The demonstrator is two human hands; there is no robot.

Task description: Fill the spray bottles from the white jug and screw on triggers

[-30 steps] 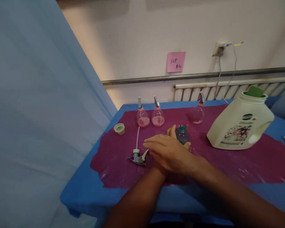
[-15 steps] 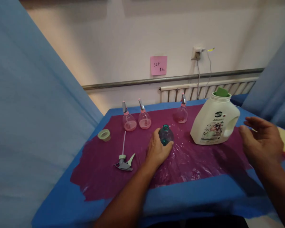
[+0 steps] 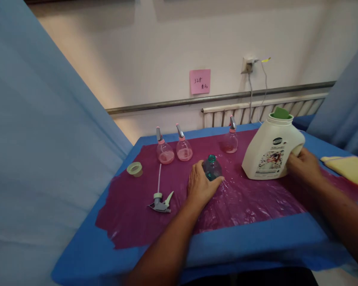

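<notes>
My left hand (image 3: 203,183) is wrapped round a small teal see-through spray bottle (image 3: 213,168) with its neck uncapped, standing on the purple plastic sheet. My right hand (image 3: 306,169) grips the handle of a large cream detergent jug (image 3: 270,155), which stands upright; a green spout shows in its open mouth. Left of my left hand lies a grey spray head (image 3: 160,204) with a pale trigger, its thin dip tube (image 3: 159,178) pointing away from me. A pale green cap (image 3: 134,169) sits farther left.
Spray bottles holding pink liquid stand behind: two at the left (image 3: 165,153) (image 3: 184,151) and one nearer the jug (image 3: 230,142). A yellow cloth (image 3: 347,169) lies at the right. Behind the table are a metal rail (image 3: 179,104) and a wall socket (image 3: 248,66) with cords.
My right hand has moved left from open air beside the jug and closed on its handle. My left hand keeps its hold on the teal bottle. The view has shifted slightly.
</notes>
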